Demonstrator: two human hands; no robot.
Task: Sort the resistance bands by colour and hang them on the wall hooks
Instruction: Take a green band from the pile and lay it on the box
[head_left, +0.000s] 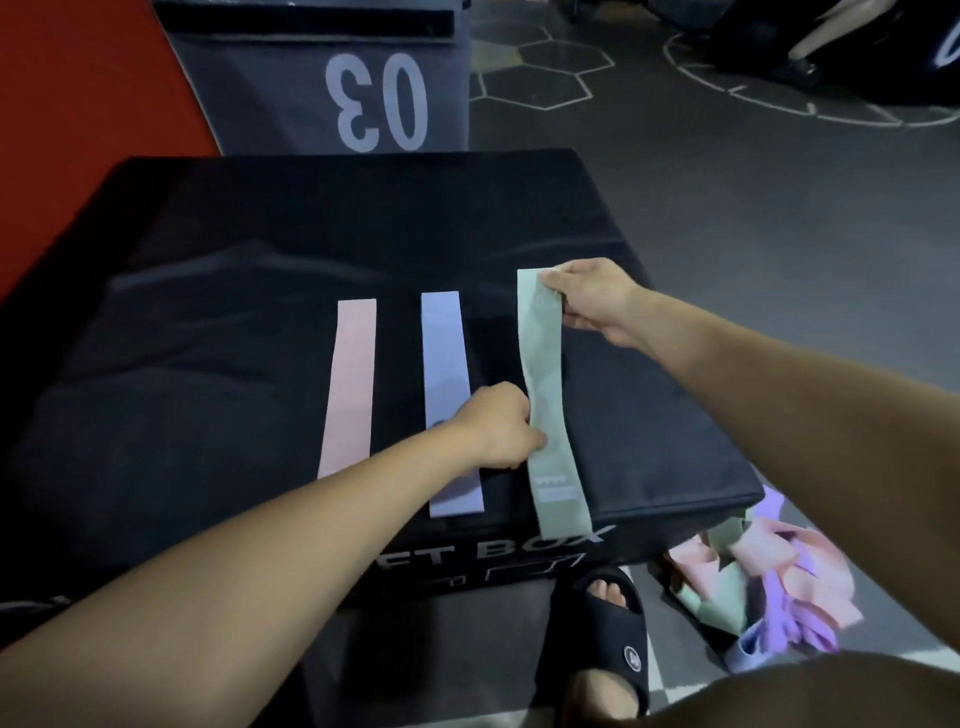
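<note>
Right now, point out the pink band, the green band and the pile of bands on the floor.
pink band (349, 387), head view, mid-strip
green band (545, 374), head view, middle
pile of bands (763, 582), head view, centre

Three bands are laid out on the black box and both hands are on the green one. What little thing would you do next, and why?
Probably let go of the green band and reach for the pile on the floor. The left hand and right hand hold it flat beside the purple band and pink band, and more bands wait unsorted.
</note>
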